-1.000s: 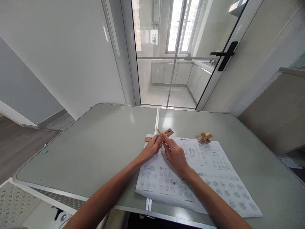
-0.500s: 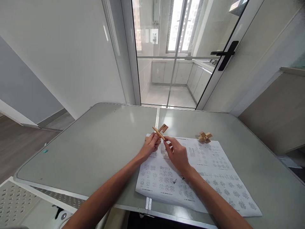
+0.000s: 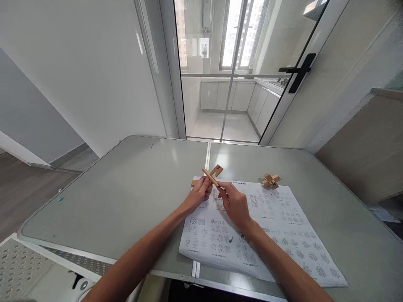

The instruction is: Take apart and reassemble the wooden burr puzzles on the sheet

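Observation:
My left hand (image 3: 200,191) is closed around notched wooden puzzle pieces. One of them, a flat wooden piece (image 3: 218,169) with a dark mark on it, sticks out up and to the right. A narrow wooden stick-like piece (image 3: 210,177) lies slantwise across it, and my right hand (image 3: 233,202) pinches its lower right end. Part of another wooden piece (image 3: 194,183) shows left of my left fingers. How the pieces join is hidden by my fingers. Both hands are above the upper left part of a printed instruction sheet (image 3: 264,256).
An assembled wooden cross-shaped puzzle (image 3: 271,181) sits at the sheet's top right edge. The grey folding table (image 3: 110,201) has a seam down its middle. A small teal bit (image 3: 60,199) lies near its left edge. A glass door (image 3: 226,96) stands beyond the table.
Hardly anything differs. The held pieces and my hands have shifted very slightly, and a bit more of the wooden piece left of my left hand shows.

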Motion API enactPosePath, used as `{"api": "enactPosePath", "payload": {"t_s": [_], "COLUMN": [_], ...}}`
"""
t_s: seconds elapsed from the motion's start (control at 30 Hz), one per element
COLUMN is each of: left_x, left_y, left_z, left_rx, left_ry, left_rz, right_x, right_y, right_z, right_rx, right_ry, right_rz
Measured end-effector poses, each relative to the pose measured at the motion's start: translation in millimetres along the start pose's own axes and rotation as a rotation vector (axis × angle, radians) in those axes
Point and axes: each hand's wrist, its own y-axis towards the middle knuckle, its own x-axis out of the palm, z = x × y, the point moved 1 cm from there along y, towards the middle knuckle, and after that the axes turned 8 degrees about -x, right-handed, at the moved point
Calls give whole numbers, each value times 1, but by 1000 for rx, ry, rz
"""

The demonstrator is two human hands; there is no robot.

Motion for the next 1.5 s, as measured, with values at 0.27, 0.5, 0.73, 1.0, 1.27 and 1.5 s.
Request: {"api": "enactPosePath", "payload": {"t_s": [0.27,0.5,0.73,1.0,1.27,1.5], "left_x": [1,-17,-32,-31,-25,-16], "left_y": [-2,2,6,5,3,0], "left_z": [6,18,22,21,17,14], "left_rx": [15,152,221,214,169,86], "left_ry": [-52,-161,-220,-208,-163,-127], "left_rz": [31,190,283,268,226,154], "right_x": [3,5,33,41,-3,-21], "right_y": [-2,1,21,37,24,18], "right_z": [2,5,17,23,35,36], "right_rx": [76,184,79,167,387,713], "right_ry": [66,74,-36,0,286,916], "right_rz": [2,-141,-314,-454,-201,93]}}
